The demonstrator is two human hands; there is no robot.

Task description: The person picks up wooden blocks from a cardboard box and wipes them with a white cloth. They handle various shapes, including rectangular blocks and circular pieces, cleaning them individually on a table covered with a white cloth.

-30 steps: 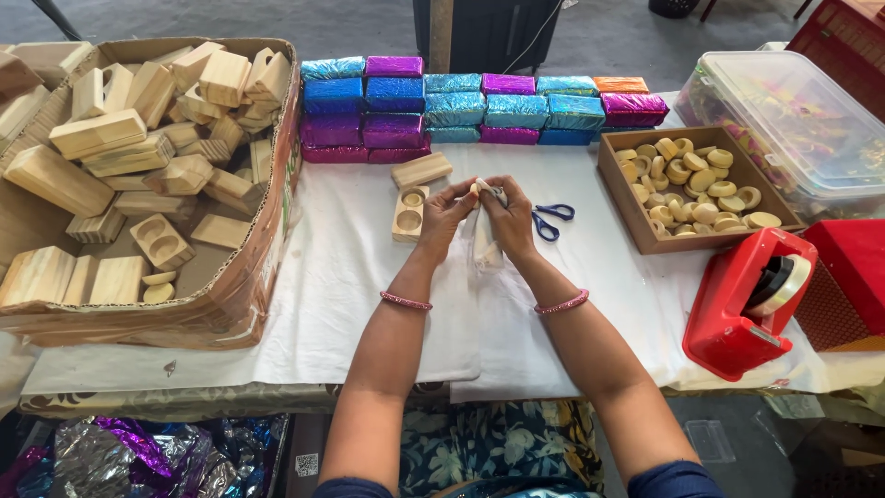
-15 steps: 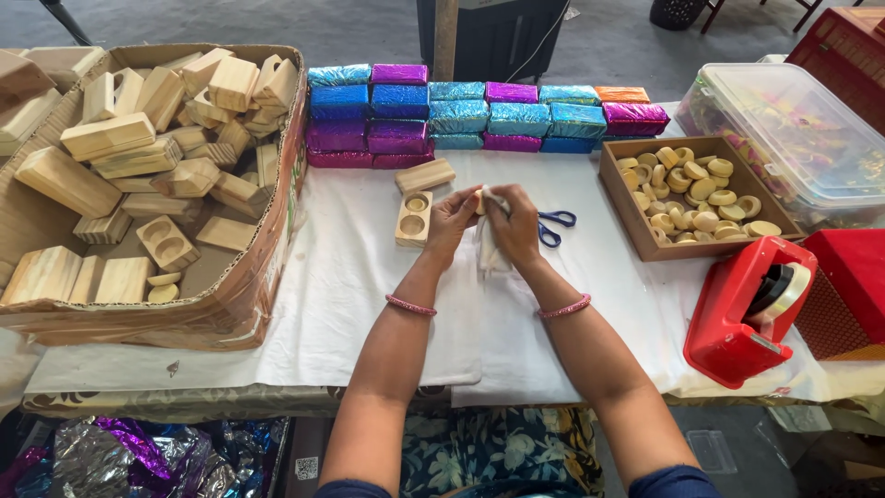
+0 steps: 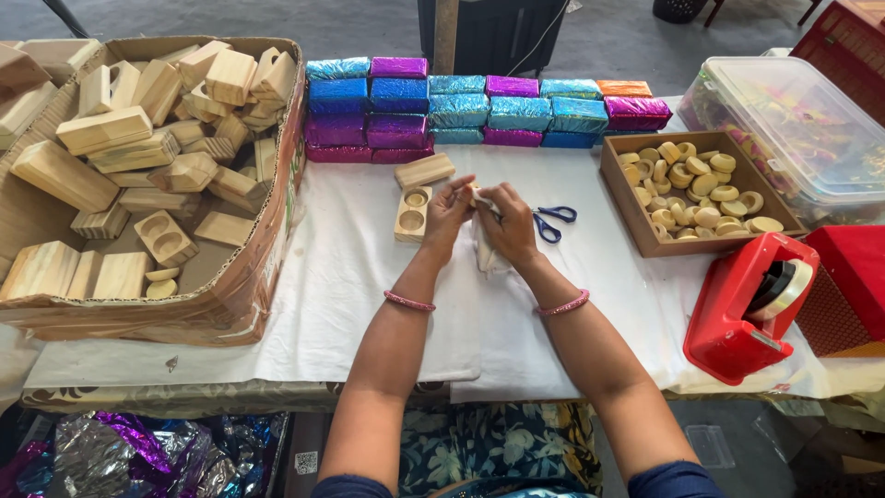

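Head view, mid-frame: left hand (image 3: 449, 214) and right hand (image 3: 506, 224) pinch a small pale wrapped piece (image 3: 483, 249) between them, fingers closed. Wrapping step, likely; next calls for scissors (image 3: 553, 221) just right.

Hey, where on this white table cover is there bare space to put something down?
Free: the white cloth between the cardboard box of wooden blocks and the left forearm, and the stretch between the right forearm and the red tape dispenser. Crowded: the back edge with the foil-wrapped blocks, and around both hands with the blue-handled scissors.
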